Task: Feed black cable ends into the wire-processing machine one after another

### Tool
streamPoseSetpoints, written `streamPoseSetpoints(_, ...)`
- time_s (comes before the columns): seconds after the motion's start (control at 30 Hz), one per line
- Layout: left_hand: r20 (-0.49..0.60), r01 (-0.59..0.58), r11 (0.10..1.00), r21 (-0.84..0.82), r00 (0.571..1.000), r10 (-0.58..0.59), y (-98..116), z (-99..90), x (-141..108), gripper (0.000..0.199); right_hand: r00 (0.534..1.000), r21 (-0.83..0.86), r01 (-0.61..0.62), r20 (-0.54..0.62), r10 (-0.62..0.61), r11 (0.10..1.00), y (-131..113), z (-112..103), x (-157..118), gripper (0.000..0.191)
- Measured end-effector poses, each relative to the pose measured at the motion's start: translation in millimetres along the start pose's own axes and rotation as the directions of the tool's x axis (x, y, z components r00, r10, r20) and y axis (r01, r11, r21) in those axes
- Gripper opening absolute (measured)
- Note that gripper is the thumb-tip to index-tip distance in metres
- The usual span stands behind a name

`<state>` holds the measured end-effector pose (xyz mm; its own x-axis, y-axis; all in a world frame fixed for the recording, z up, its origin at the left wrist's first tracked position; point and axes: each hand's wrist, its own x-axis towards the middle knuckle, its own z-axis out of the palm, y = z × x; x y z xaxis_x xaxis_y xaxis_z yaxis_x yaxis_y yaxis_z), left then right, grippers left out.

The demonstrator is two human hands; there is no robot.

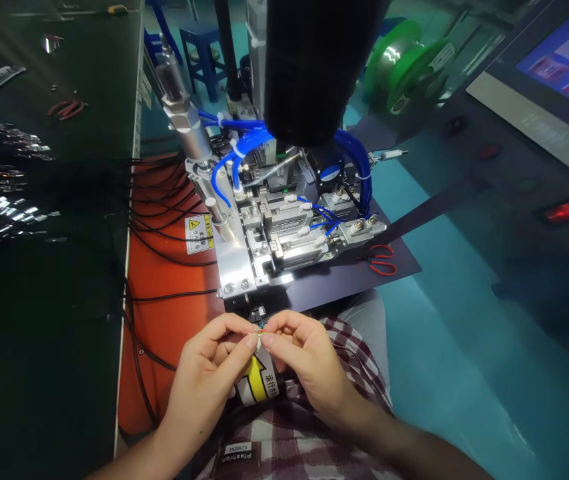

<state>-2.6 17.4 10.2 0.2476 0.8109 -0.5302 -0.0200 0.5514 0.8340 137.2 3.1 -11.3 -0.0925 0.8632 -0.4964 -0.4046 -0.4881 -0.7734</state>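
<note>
At the front of the machine, my left hand [211,367] and my right hand [309,363] meet fingertip to fingertip. Each pinches thumb against forefinger on thin coloured wires [260,331], with specks of orange and teal showing between the tips. The fingers cover most of the wires, so their ends are hard to see. Just beyond the fingertips is a small metal fixture [258,313] at the machine's front end. Below the hands a label with a yellow arrow [257,380] is partly covered by the fingers.
A metal machine [289,227] with blue air tubes [254,140] stands ahead. Black cables [174,295] cross the orange surface [164,327] at left. Red-handled scissors [383,260] lie right of it. A dark table [64,267] holds pliers [67,109]. A green spool [404,67] and control panel [539,133] stand right.
</note>
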Motion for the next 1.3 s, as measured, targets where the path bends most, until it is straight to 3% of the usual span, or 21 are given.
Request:
streamPoseSetpoints(0.23, -0.007, 0.018, 1.000, 0.011, 1.000, -0.018, 3.7, 0.6, 0.5, 0.019, 0.992, -0.163, 0.123, 0.048, -0.117, 0.979, -9.3, -9.0, 2.8, 0.013)
streamPoseSetpoints(0.37, -0.018, -0.017, 0.997, 0.076, 1.000, 0.019, 5.2, 2.2, 1.1, 0.019, 0.991, -0.268, 0.129, 0.065, -0.116, 0.955, -17.7, -9.5, 5.3, 0.012)
streamPoseSetpoints(0.53, 0.003, -0.038, 0.987, 0.158, 0.999, 0.039, 6.4, 2.3, 2.5, 0.016, 0.975, -0.416, 0.220, 0.083, -0.205, 0.882, -24.4, -12.6, 6.5, 0.004)
streamPoseSetpoints(0.77, 0.030, -0.056, 0.984, 0.171, 0.998, 0.052, 8.1, -0.4, 2.0, 0.014, 0.974, -0.270, 0.052, 0.227, 0.011, 0.962, -30.4, -25.0, 15.9, 0.017)
streamPoseSetpoints(1.07, 0.096, -0.156, 0.958, 0.241, 0.986, 0.137, 9.7, -2.3, 3.0, 0.007, 0.922, -0.220, 0.029, 0.382, 0.059, 0.975, -29.8, -39.0, 26.7, 0.013)
streamPoseSetpoints(1.3, 0.105, -0.190, 0.952, 0.241, 0.980, 0.169, 10.2, -3.0, 2.8, 0.006, 0.908, -0.234, 0.017, 0.412, 0.083, 0.972, -29.1, -41.7, 27.1, 0.017)
